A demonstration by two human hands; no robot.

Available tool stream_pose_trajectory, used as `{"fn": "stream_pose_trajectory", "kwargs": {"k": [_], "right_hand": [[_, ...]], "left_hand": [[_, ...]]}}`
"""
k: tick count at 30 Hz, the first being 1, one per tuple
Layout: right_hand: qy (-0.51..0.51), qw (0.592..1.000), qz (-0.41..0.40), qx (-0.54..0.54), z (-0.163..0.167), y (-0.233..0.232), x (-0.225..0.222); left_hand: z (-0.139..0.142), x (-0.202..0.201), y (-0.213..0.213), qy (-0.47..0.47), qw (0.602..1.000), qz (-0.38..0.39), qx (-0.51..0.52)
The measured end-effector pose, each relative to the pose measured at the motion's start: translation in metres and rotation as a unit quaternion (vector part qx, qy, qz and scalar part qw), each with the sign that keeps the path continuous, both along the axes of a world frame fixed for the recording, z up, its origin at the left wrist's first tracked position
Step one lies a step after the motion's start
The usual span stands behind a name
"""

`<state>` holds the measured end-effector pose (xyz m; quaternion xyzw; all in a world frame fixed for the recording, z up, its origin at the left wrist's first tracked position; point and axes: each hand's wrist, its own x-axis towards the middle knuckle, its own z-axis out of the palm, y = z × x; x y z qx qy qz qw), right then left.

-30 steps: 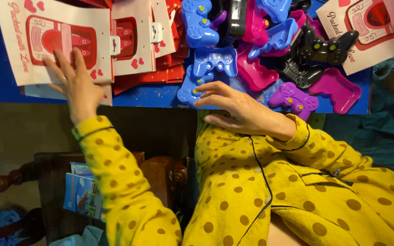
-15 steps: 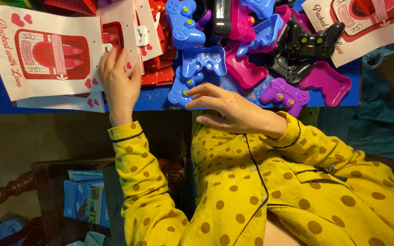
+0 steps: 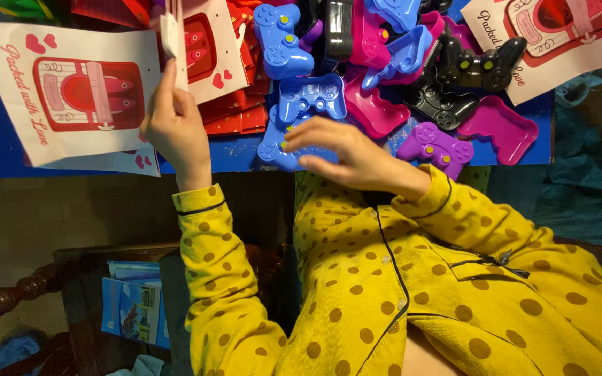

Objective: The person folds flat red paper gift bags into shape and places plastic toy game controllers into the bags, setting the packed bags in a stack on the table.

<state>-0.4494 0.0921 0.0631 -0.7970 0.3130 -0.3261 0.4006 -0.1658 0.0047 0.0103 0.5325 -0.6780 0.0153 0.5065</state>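
Left hand on the card, right hand over the blue controller

The left hand [image 3: 174, 129] pinches a white card [image 3: 175, 31] standing on edge, far-left; the right hand [image 3: 346, 154] rests open-fingered on a blue controller [image 3: 283, 143] lying crosswise, nearer it.

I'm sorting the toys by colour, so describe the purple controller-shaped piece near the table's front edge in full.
The purple controller is a small gamepad-shaped piece that looks like glossy moulded plastic, with two rounded grips and yellow button dots on its face. It lies flat, face up, on the blue tabletop at the near edge of the pile, beside a pink tray. The right hand hovers just beside it; contact cannot be told.
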Motion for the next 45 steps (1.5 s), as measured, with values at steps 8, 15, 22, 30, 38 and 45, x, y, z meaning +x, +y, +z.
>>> {"fn": "stream_pose_trajectory", "kwargs": {"k": [8, 15, 22, 30, 38, 45], "right_hand": [[-0.324, 0.878, -0.050, 0.347, -0.016, -0.030, 0.007], [-0.370, 0.834, -0.083, 0.401, -0.040, -0.028, 0.003], [-0.402, 0.808, -0.095, 0.419, -0.058, -0.019, -0.007], [-0.407, 0.800, -0.184, 0.401, -0.052, -0.013, -0.001], [-0.397, 0.820, -0.186, 0.368, -0.056, 0.007, -0.011], [-0.171, 0.954, -0.227, 0.096, -0.020, 0.025, -0.011]], "left_hand": [[0.030, -0.071, 0.082, -0.012, 0.992, -0.118, -0.042], [0.042, -0.090, 0.091, 0.185, 0.931, -0.230, 0.215], [0.035, -0.098, 0.079, 0.246, 0.893, -0.253, 0.281], [0.039, -0.098, 0.065, 0.184, 0.923, -0.139, 0.308], [0.107, -0.071, 0.068, -0.069, 0.991, -0.020, 0.114], [0.117, -0.066, 0.101, 0.062, 0.995, 0.010, 0.072]]}}
